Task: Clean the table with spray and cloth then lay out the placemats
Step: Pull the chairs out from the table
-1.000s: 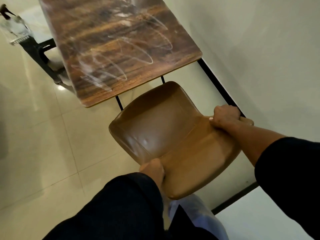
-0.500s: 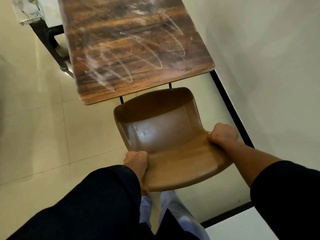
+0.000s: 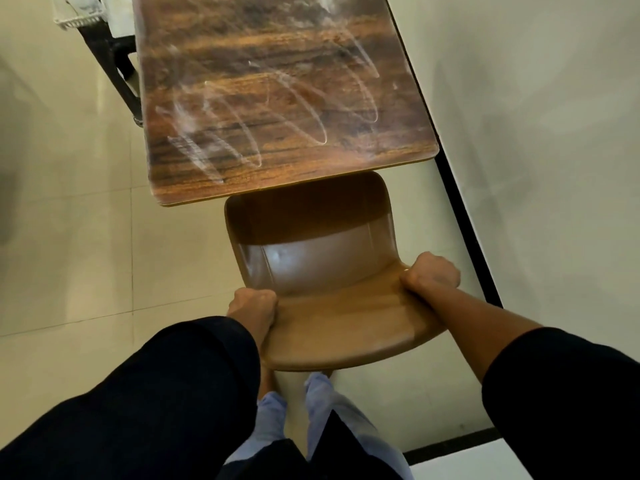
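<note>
A dark wood-grain table (image 3: 277, 98) fills the top middle, its top marked with pale looping wipe streaks. A brown moulded chair (image 3: 329, 271) stands at the table's near edge, its seat front tucked under the tabletop. My left hand (image 3: 252, 306) grips the left side of the chair's backrest. My right hand (image 3: 433, 275) grips the right side of the backrest. No spray bottle, cloth or placemats show.
A wall (image 3: 536, 133) with a black skirting strip (image 3: 464, 216) runs close along the right of the table. A black frame with a white wire basket (image 3: 74, 19) stands at the top left. Pale tiled floor (image 3: 69, 237) spreads to the left. My legs are just behind the chair.
The chair has swung square to the table and slid forward, so its seat front now sits under the table edge. Both hands stayed on the backrest.
</note>
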